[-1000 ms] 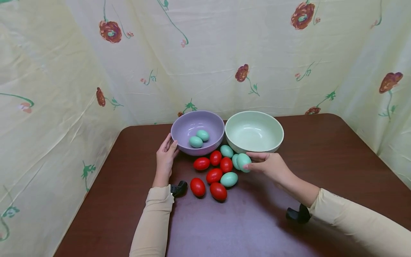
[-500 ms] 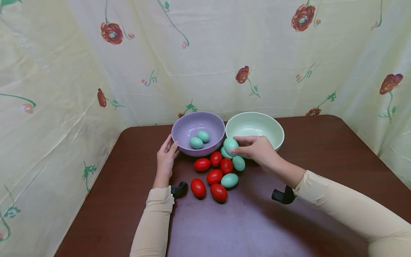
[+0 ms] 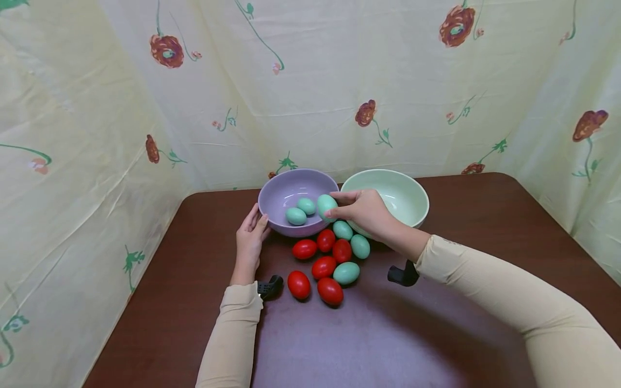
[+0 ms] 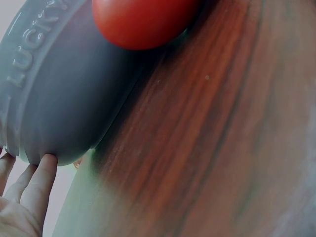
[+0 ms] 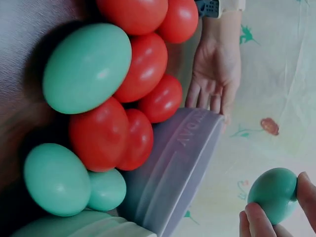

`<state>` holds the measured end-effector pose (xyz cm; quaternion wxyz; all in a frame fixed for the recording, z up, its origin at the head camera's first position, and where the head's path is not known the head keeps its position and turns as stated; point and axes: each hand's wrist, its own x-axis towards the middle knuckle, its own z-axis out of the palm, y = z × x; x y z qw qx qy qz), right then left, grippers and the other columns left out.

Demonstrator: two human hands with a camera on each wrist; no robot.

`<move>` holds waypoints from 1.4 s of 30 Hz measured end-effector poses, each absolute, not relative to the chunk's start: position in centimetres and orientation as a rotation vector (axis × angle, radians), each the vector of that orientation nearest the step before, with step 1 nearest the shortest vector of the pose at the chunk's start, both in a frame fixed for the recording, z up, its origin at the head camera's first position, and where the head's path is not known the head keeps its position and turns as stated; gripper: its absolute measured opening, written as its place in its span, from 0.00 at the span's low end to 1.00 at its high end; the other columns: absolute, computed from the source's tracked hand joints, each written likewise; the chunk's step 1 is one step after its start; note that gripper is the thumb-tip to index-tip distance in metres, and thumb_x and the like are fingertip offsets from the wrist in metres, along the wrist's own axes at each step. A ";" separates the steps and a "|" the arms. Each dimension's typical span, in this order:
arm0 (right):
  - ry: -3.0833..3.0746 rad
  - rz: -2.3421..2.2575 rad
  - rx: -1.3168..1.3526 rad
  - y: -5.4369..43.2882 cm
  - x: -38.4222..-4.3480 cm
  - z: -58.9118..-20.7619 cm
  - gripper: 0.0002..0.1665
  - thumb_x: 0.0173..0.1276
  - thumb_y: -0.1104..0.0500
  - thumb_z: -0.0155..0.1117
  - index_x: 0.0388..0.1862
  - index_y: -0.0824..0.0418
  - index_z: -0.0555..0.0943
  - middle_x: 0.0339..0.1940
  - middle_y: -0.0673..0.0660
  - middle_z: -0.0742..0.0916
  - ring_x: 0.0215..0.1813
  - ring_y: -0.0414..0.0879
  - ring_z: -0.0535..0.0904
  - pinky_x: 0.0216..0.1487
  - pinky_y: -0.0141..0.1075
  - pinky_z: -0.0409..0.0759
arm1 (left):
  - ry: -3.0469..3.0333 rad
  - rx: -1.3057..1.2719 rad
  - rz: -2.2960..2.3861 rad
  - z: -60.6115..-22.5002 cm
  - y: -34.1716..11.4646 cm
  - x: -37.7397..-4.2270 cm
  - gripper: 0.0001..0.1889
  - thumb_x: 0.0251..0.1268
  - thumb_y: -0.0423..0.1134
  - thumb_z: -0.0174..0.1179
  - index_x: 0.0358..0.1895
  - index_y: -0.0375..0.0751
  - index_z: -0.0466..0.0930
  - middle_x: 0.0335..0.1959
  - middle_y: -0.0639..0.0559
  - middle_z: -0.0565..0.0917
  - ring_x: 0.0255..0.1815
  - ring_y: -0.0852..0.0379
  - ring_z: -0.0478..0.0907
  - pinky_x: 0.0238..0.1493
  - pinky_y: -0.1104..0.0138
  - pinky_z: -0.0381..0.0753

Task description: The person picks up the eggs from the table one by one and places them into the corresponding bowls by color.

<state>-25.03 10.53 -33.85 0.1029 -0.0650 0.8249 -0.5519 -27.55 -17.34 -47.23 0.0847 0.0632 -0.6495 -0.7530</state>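
My right hand (image 3: 370, 214) pinches a turquoise egg (image 3: 326, 206) between thumb and fingers, over the right rim of the purple bowl (image 3: 278, 188). Two turquoise eggs (image 3: 296, 216) lie inside that bowl. At the bowl's left side is my left hand (image 3: 248, 248), its fairly straight fingers touching the outer wall, as the left wrist view also shows. In front of the bowls several red eggs (image 3: 323, 267) lie in a cluster with turquoise eggs (image 3: 346, 273). The right wrist view has the held egg (image 5: 273, 195) low at the right.
A pale green bowl (image 3: 402, 196) stands against the purple one on the right, partly behind my right hand. Both bowls are near the back edge of the brown table (image 3: 160, 302). A flowered curtain (image 3: 310, 108) hangs behind and at both sides.
My right hand has lifted the turquoise egg from the cluster and carried it left and back to the purple bowl's rim. My left hand has stayed at the bowl.
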 end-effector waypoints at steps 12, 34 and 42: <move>2.464 -1.629 -0.227 7.6 -27.6 -34.4 0.31 0.57 0.55 0.78 0.61 0.57 0.83 0.58 0.56 0.87 0.68 0.47 0.76 0.67 0.41 0.77 | -1.920 0.186 -2.268 -47.5 -16.9 -27.4 0.32 0.72 0.43 0.60 0.77 0.50 0.62 0.77 0.51 0.65 0.74 0.55 0.68 0.68 0.55 0.74; 2.652 -1.289 -0.371 3.1 -30.4 -37.3 0.32 0.55 0.51 0.80 0.59 0.56 0.83 0.53 0.55 0.89 0.56 0.47 0.83 0.55 0.35 0.83 | -1.963 0.214 -2.226 -47.4 -17.8 -27.3 0.33 0.71 0.45 0.60 0.77 0.53 0.62 0.77 0.53 0.65 0.74 0.57 0.68 0.68 0.56 0.74; 2.681 -1.265 -0.314 4.1 -31.1 -37.9 0.32 0.55 0.54 0.80 0.59 0.59 0.83 0.55 0.55 0.88 0.63 0.48 0.80 0.64 0.38 0.80 | -1.918 0.154 -2.266 -47.4 -17.2 -27.7 0.33 0.72 0.42 0.59 0.77 0.49 0.60 0.78 0.49 0.63 0.76 0.54 0.66 0.69 0.55 0.72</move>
